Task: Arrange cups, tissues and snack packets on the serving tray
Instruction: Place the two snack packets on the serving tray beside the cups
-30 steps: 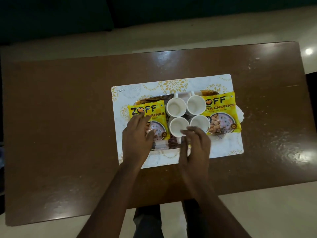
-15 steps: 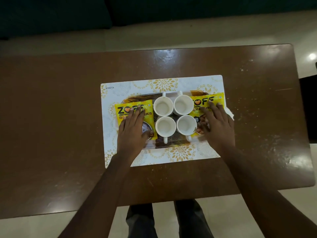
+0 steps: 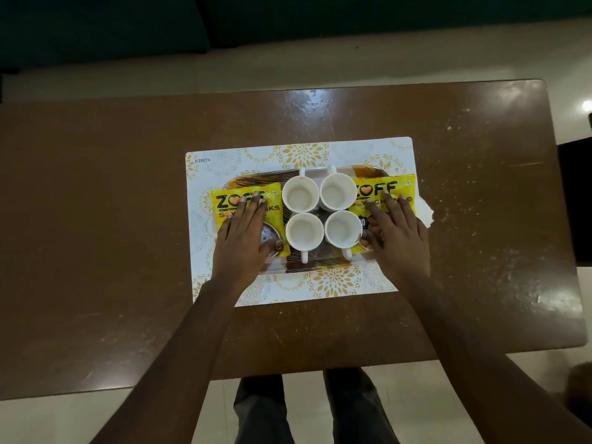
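Note:
Several white cups (image 3: 320, 216) stand in a tight square block in the middle of a dark patterned serving tray (image 3: 317, 265). A yellow snack packet (image 3: 224, 200) lies on the tray's left side, and my left hand (image 3: 245, 232) rests flat on it with straight fingers. A second yellow snack packet (image 3: 384, 189) lies on the right side under my right hand (image 3: 395, 232), which presses it with spread fingers. A white tissue (image 3: 424, 211) sticks out from under the right packet. Much of each packet is hidden by my hands.
The tray sits on a white placemat with gold flower prints (image 3: 301, 153), on a brown wooden table (image 3: 112, 219). A dark sofa (image 3: 102, 24) stands beyond the far edge. My legs show below the near edge.
My right hand left the near right cup and moved right onto the right snack packet. My left hand slid slightly up on the left packet. The camera view shifted a little.

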